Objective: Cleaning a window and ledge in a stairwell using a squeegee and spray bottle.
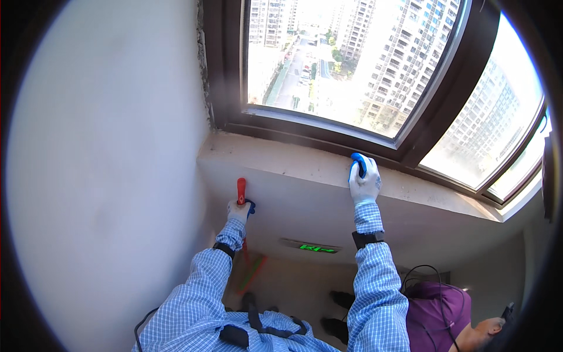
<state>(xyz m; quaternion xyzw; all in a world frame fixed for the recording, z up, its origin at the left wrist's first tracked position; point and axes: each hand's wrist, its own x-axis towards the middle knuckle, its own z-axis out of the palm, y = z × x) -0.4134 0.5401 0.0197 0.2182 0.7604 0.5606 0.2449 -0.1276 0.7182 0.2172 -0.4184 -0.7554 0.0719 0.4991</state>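
Note:
My left hand [239, 210], in a white glove with a blue palm, is closed round a red handle [241, 190]. The handle's rounded end sticks up above my fist. What the handle belongs to is hidden by the hand. My right hand [365, 182], gloved the same way, rests at the edge of the pale window sill [281, 157], just below the brown window frame [319, 136]. Its fingers are curled, with a dark patch showing between them. I cannot make out what, if anything, they hold.
A bare white wall [111, 176] rises at my left, its edge by the frame rough. A lit green sign [316, 248] is set low in the wall under the sill. Close on my right is a person in a purple shirt [437, 311], with black cables [431, 270] alongside.

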